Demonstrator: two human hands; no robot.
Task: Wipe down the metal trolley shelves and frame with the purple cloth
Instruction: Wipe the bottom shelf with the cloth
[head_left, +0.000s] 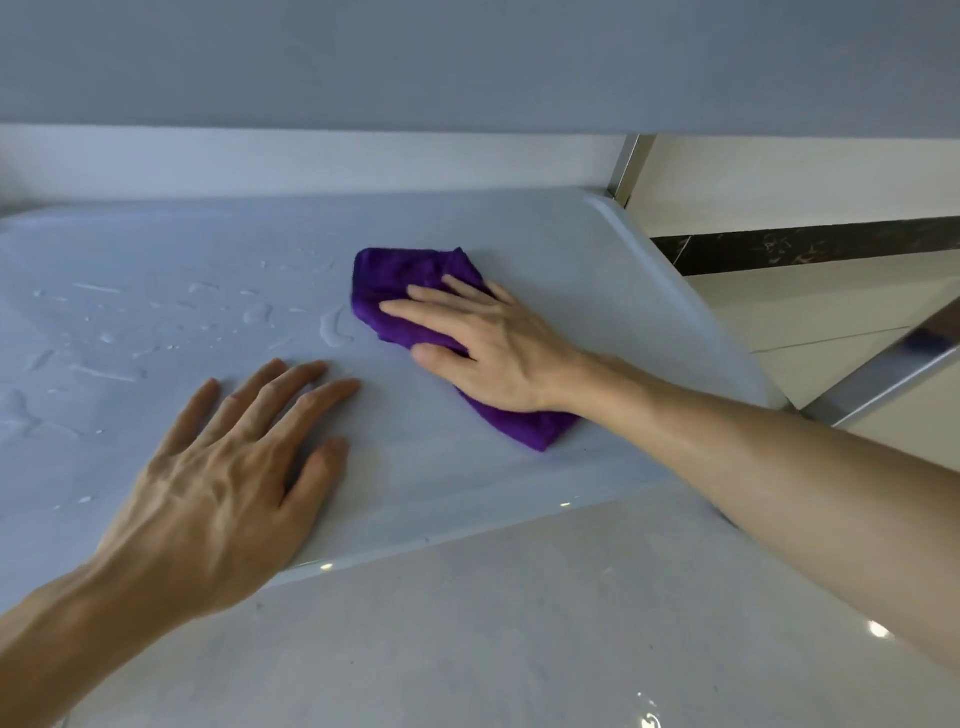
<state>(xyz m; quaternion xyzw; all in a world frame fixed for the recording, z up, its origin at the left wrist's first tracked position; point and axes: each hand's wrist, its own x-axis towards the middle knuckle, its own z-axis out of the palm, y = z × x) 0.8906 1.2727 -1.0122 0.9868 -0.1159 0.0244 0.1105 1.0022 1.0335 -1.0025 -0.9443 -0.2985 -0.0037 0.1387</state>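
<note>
The purple cloth (415, 306) lies bunched flat on the trolley's lower shelf (519, 467), towards its right half, with its long axis running diagonally from the far left down to the near right. My right hand (493, 348) sits directly on top of it, fingers spread and pointing left and away, palm pressing the cloth down instead of pinching it; as a grip it is flat and open, holding the cloth only by pressure. My left hand (228, 467) is bare, also open, planted flat on the shelf near the front edge, just beside the cloth but not touching it, so I judge it is bracing the trolley. The water droplets (208, 322) lie to the left of the cloth, across the far-left part of the shelf, the nearest ones just off its left end. That is what the next stroke turns on: I would sweep leftward, leading with the cloth's far end. An upper shelf (467, 62) overhangs above, and a frame post (631, 166) stands at the far right corner, not yet wiped as far as I can judge.
</note>
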